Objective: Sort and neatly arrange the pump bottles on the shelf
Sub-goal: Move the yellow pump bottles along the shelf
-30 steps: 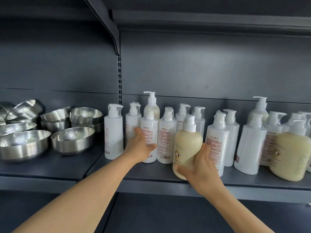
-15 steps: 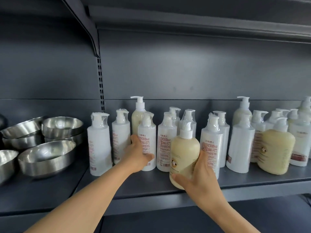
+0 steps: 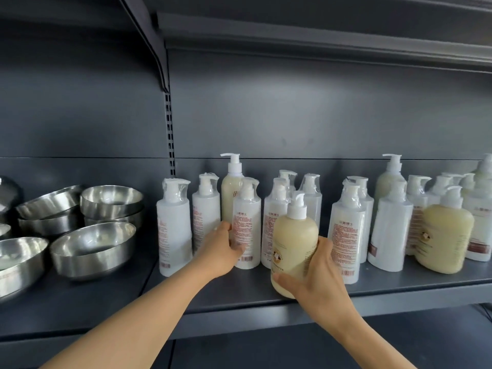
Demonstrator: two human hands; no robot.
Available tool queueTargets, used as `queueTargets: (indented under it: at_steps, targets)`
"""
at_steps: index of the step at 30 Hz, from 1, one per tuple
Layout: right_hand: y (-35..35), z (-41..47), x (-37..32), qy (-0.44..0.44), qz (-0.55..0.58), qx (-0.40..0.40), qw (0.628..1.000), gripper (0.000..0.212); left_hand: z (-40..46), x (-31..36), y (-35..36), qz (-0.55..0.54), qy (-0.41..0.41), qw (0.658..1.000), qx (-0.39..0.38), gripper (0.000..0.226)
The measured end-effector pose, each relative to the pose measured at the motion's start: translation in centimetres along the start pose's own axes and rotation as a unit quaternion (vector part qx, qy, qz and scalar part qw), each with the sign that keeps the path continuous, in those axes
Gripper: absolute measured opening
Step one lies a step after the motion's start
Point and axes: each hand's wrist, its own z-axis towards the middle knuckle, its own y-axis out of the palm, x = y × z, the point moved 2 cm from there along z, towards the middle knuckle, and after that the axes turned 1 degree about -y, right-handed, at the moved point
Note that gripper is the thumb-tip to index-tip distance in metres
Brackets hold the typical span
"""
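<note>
Bottle-sorting hinges on the upright cream pump bottle (image 3: 294,243), gripped by the right hand (image 3: 318,278) at the shelf (image 3: 239,291) front edge, its matching cream bottle (image 3: 446,238) lying toward three o'clock, while the left hand (image 3: 222,253) curls round a white bottle (image 3: 246,225) at nine o'clock.

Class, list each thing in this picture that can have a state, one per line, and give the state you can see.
Left hand: fingers curled round a white bottle.
White bottle: upright on the shelf, pump wrapped in film.
Right hand: gripping the cream bottle.
Cream bottle: upright at the shelf's front edge.
Second cream bottle: leaning, untouched.
Steel bowls: open side up, some stacked.
</note>
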Motion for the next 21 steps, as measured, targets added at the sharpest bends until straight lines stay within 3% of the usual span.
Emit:
queueTargets:
  at_steps: [11, 21]
  targets:
    - [1.3, 0.4, -1.0, -0.013, -0.006, -0.027, 1.0, 0.067, -2.0, -1.2, -2.8, 0.048, -0.025, 0.998, 0.014, 0.059]
    - [-2.1, -1.4, -0.8, 0.017, -0.007, 0.03, 0.999, 0.068, -3.2, 2.6, -1.5, 0.054, 0.06, 0.997, 0.008, 0.034]
